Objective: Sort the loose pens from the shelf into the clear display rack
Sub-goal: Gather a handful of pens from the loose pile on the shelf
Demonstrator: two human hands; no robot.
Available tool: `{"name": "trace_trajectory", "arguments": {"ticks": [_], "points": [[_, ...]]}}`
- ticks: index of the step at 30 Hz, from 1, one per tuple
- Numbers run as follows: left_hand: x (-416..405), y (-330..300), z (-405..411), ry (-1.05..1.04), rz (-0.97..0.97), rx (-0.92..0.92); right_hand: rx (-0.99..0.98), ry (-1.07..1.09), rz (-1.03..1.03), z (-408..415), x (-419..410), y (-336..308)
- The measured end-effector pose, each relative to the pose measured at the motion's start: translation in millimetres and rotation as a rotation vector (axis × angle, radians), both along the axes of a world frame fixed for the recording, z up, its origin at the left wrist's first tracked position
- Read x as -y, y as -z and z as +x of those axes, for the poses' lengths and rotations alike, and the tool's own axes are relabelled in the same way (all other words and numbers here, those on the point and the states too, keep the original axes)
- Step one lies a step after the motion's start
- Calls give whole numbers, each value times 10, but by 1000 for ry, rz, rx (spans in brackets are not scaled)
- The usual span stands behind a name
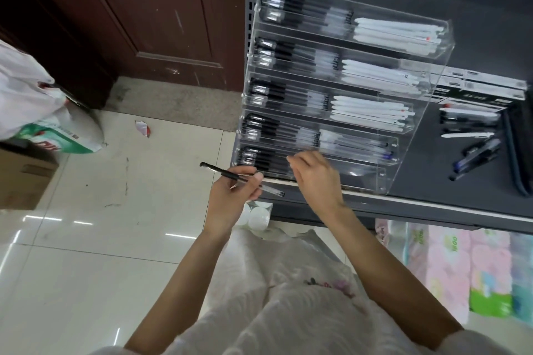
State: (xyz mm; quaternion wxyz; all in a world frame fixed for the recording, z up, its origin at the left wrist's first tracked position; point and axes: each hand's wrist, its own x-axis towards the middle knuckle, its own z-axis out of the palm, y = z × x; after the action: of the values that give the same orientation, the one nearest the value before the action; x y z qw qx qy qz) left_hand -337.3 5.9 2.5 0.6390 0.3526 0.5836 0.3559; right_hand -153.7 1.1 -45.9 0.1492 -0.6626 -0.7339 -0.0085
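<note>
We hold one black-capped pen [240, 179] in our left hand [233, 196], pinched between thumb and fingers, just in front of the lowest tier of the clear display rack [409, 135]. Our right hand [315, 179] reaches over this tier with fingers loosely curled; we cannot tell if it grasps something. More loose pens [473, 135] lie on the dark shelf [461, 176], right of the rack. The risk, we think, is that the pen goes in crooked and catches on the tier's front wall, or slips from the light pinch to the tiled floor [115, 239].
</note>
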Motion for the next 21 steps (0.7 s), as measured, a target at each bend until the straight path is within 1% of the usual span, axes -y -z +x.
{"name": "trace_trajectory", "arguments": {"ticks": [4,5,6,9,10,12,13,14,15,17,18,19,21], "points": [[-4,13,49,24,12,-14,-78,-21,4,-92,33,-124],[-10,16,57,28,15,-15,-148,-1,-5,-104,56,-179],[-16,21,65,27,16,-6,-262,20,-42,-115,87,-257],[-23,1,106,18,4,36,-639,27,-248,-134,191,-478],[-24,-3,124,23,1,41,-691,9,-286,-143,226,-523],[-21,-13,159,66,-7,19,-722,2,-267,-117,292,-529],[-18,-10,165,97,-3,-33,-746,39,-253,-70,312,-515],[-21,7,153,136,28,-151,-777,90,-246,-1,329,-493],[-26,32,114,174,82,-329,-792,148,-236,79,344,-463],[-43,56,-12,178,212,-709,-741,245,-189,237,364,-387],[-50,56,-72,147,271,-816,-700,268,-172,291,362,-349],[-55,64,-125,113,332,-858,-654,275,-161,315,353,-314],[-66,134,-189,98,472,-880,-531,253,-134,282,313,-247]]}}
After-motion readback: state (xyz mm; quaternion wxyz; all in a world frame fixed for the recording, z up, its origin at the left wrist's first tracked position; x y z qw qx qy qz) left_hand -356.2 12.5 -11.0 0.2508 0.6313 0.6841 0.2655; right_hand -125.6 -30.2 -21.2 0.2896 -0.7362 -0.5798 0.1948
